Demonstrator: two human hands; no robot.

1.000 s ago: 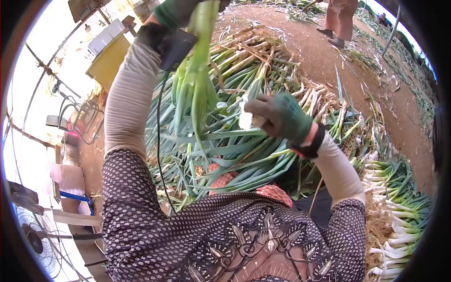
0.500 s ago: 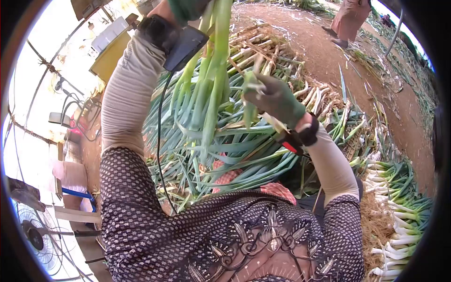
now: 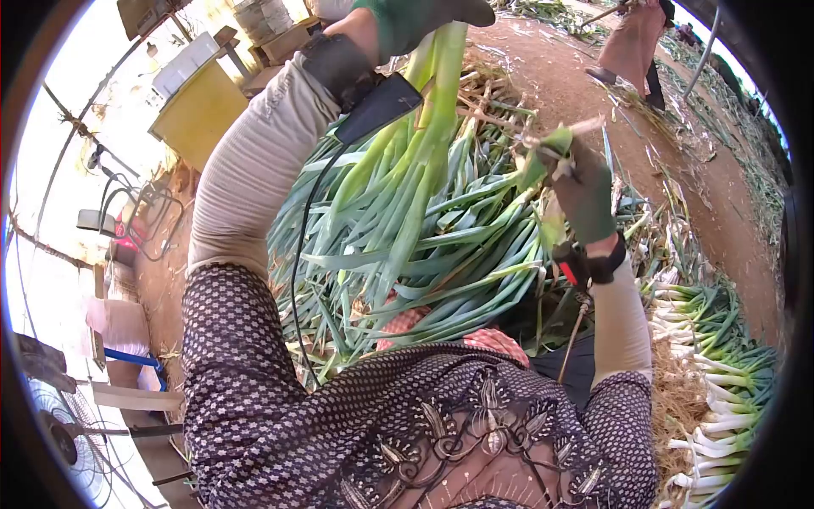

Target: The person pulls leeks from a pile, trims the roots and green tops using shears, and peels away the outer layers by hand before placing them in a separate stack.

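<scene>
At the top edge, my left hand (image 3: 411, 24), in a dark green glove, is closed round a bunch of leeks (image 3: 432, 119). Their green leaves hang and fan downward, while the upper ends are out of view. To the right, my gloved right hand (image 3: 585, 191) is pinched on torn leek leaves (image 3: 539, 161), some dry and brown, apart from the bunch. Below both hands spreads a big heap of leeks (image 3: 475, 229) with long blue-green leaves. A black device (image 3: 379, 108) with a cable is strapped at my left wrist.
Clean leeks with white stems (image 3: 721, 424) lie in a row at the lower right. A person (image 3: 632, 47) stands on the dirt floor (image 3: 560, 68) at the upper right. On the left are a yellow box (image 3: 199, 114) and a fan (image 3: 64, 437).
My right hand has moved right, away from the bunch, with torn leaves in it. My left hand has shifted right with the leeks. The person at the back has changed stance.
</scene>
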